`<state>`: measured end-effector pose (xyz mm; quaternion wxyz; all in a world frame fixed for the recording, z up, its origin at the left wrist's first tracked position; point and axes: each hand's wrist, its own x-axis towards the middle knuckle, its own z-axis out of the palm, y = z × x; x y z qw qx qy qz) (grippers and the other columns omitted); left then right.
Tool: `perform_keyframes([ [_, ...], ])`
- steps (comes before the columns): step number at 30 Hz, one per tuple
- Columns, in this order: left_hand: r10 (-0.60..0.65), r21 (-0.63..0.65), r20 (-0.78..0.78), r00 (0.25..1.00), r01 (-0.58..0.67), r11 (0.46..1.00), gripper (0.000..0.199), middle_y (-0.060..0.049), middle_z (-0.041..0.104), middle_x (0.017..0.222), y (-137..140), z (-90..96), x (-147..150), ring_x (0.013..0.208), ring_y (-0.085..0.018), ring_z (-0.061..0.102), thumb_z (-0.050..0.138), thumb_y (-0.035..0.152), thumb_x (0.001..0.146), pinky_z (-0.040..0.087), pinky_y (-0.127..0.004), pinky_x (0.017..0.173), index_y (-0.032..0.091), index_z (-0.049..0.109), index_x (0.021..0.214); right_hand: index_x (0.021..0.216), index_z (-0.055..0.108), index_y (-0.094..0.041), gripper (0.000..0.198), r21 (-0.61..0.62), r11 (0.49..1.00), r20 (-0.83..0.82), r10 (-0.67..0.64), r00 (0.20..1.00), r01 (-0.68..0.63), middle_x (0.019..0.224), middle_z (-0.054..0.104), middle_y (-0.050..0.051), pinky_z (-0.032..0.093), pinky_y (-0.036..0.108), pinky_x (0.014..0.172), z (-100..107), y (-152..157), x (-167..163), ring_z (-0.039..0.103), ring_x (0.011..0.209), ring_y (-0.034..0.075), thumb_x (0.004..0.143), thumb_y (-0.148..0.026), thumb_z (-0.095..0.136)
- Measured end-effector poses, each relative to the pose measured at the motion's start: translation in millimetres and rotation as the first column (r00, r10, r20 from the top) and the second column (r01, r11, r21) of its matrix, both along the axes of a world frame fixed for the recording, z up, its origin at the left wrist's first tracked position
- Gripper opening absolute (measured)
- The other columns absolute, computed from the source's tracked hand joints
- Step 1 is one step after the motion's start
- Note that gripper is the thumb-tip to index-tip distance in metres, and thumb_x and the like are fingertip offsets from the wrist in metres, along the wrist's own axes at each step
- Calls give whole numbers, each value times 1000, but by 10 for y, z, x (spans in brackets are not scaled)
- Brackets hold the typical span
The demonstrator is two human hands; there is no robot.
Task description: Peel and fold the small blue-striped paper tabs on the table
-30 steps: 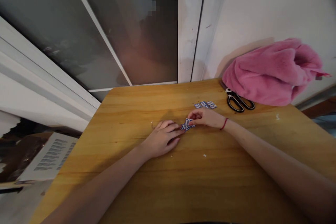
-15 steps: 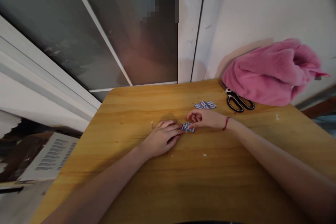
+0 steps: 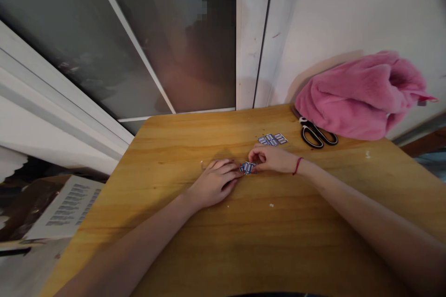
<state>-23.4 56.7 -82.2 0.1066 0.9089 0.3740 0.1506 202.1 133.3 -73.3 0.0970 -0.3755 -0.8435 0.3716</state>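
Blue-and-white printed paper piece [image 3: 248,167], small and rectangular, lies flat on the yellow wooden table [image 3: 278,241], near the middle, between our two hands. Our left hand [image 3: 214,184] rests palm down on the wood, its fingers stretched out and pressing on the left edge of the piece. Our right hand [image 3: 273,158], with a thin red string bracelet [image 3: 297,165] at the wrist, comes in from the other side with fingers curled, and its fingertips pinch the right edge of the same piece. Just beyond our right hand, a second strip of blue-and-white printed paper [image 3: 272,139] lies flat on the table, apart from both hands. Farther right, black-handled scissors [image 3: 318,134] lie on the table, their blades tucked under a fluffy pink fabric bundle [image 3: 362,95] that sits at the far right corner against the white wall [image 3: 331,23]. A few white scraps [image 3: 271,205] dot the wood near our right forearm.
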Motion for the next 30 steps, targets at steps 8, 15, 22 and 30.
perform_keyframes([
  [8,-2,8,15,1000,1,1000,32,-1,57,118,-2,10,-6,116,-20,42,42,21,87,36,-39,97,27,55,115,76,55,-15,30,-329,944,-151,-86,985,32,60,49,-5,30,22,51,-72,86,28,40,54,8,63,-39,69],
  [15,8,12,-2,1000,-8,1000,33,0,57,120,2,6,-4,116,-20,42,42,19,86,36,-37,96,27,56,115,87,58,-15,37,-469,883,-233,-140,962,15,75,59,-1,29,20,43,-155,164,80,42,51,5,62,-40,69],
  [22,-3,-19,-21,1000,3,1000,34,0,56,122,9,19,-8,117,-20,42,41,18,87,35,-37,97,27,54,117,90,64,-16,33,-432,901,-141,-99,985,29,59,57,-4,22,19,38,-108,149,99,37,39,3,71,-42,63],
  [30,-1,-19,-22,1000,0,1000,34,-1,57,121,10,18,-12,119,-20,40,42,16,86,34,-38,98,27,54,116,95,66,-17,35,-374,927,-96,-67,993,26,43,48,-7,21,19,37,-102,145,104,33,35,4,75,-45,58],
])
